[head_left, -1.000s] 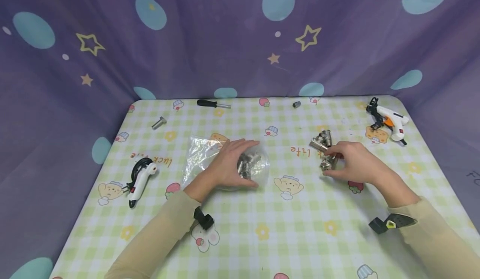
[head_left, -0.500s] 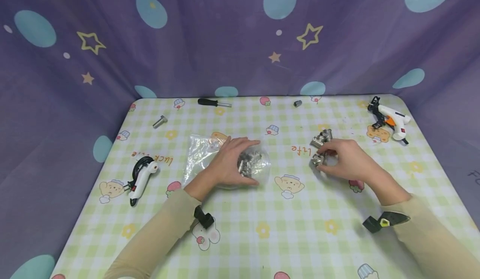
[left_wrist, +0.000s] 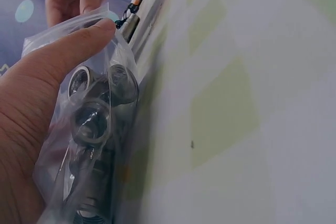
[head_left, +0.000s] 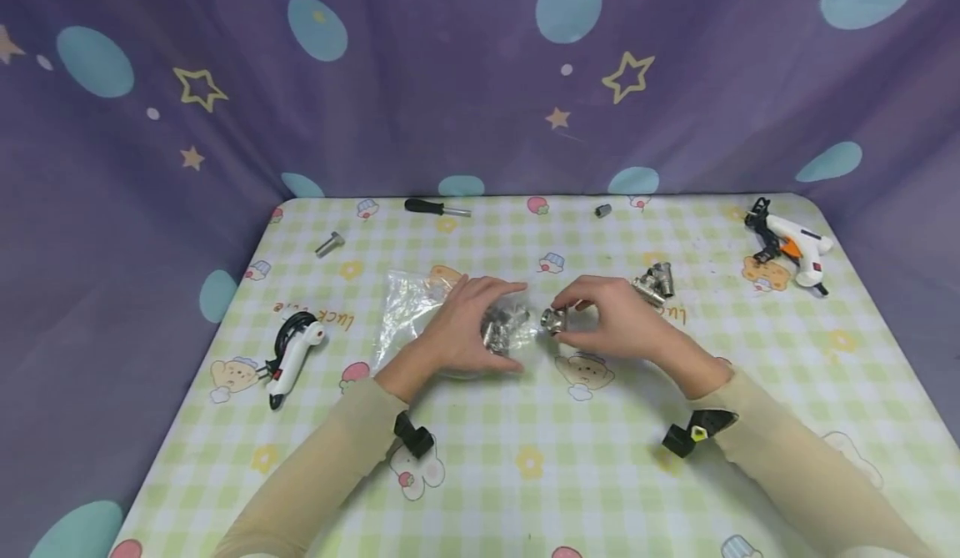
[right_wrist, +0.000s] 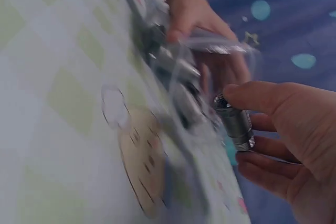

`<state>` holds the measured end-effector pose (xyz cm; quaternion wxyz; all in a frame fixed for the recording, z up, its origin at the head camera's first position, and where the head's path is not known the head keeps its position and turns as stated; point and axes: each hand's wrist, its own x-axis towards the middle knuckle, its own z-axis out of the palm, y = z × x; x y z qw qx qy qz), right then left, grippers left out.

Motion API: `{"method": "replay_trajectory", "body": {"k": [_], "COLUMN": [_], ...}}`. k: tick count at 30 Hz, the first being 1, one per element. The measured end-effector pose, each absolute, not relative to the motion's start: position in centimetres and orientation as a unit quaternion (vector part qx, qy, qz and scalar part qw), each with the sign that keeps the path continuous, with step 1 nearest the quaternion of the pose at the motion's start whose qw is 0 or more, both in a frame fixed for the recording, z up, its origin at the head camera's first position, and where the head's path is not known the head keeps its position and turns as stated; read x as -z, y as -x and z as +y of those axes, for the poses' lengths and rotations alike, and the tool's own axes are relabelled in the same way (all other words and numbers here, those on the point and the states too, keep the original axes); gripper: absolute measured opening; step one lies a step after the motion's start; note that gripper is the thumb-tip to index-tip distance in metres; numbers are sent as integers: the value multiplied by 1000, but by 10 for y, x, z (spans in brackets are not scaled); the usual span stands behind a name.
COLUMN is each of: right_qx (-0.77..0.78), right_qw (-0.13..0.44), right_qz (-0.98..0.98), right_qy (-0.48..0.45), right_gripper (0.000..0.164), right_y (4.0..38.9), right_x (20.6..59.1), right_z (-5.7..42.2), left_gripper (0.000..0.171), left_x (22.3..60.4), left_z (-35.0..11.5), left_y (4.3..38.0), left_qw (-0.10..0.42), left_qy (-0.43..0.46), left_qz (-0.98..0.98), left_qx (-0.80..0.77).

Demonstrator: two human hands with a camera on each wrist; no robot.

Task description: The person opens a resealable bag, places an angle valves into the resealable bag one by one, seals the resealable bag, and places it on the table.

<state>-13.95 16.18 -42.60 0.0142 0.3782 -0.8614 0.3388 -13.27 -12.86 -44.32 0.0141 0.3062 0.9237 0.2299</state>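
My left hand (head_left: 465, 324) holds a clear plastic bag (head_left: 401, 299) on the table, thumb and fingers curved round its mouth, which faces right. Inside are several shiny metal connectors (left_wrist: 90, 121), seen through the film in the left wrist view. Between thumb and fingertips, my right hand (head_left: 611, 316) pinches another metal connector (right_wrist: 234, 124), a short ribbed cylinder, right at the bag's mouth. Behind the right hand, a small pile of similar connectors (head_left: 660, 281) lies on the tablecloth, partly covered by that hand in the head view.
A black-handled screwdriver (head_left: 427, 207) and a small grey metal piece (head_left: 603, 210) lie along the back edge. A bolt (head_left: 330, 244) is at back left. Left of the bag rests a white corded tool (head_left: 294, 362); a white glue gun (head_left: 801, 249) lies far right.
My right hand has picked a connector from the pile and carried it left to the bag's mouth. The left hand and bag have stayed in place.
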Motion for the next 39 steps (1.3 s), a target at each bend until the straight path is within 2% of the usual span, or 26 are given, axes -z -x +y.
{"method": "replay_trajectory", "body": {"k": [10, 33, 39], "right_qx": [-348, -311, -301], "right_qw": [4, 32, 38], "right_qz": [-846, -864, -867], "right_qy": [-404, -394, -396], "right_gripper": [34, 37, 28], "right_y": [140, 134, 135], "right_x": [442, 464, 466], "right_z": [124, 110, 111], "left_gripper": [115, 115, 115], "left_x": [444, 448, 447], "left_z": [-129, -126, -126], "left_y": [133, 138, 139], "left_qw": [3, -15, -18], "left_qy": [-314, -328, -330], "left_qz": [917, 909, 908], "left_qx": [-246, -256, -256]}}
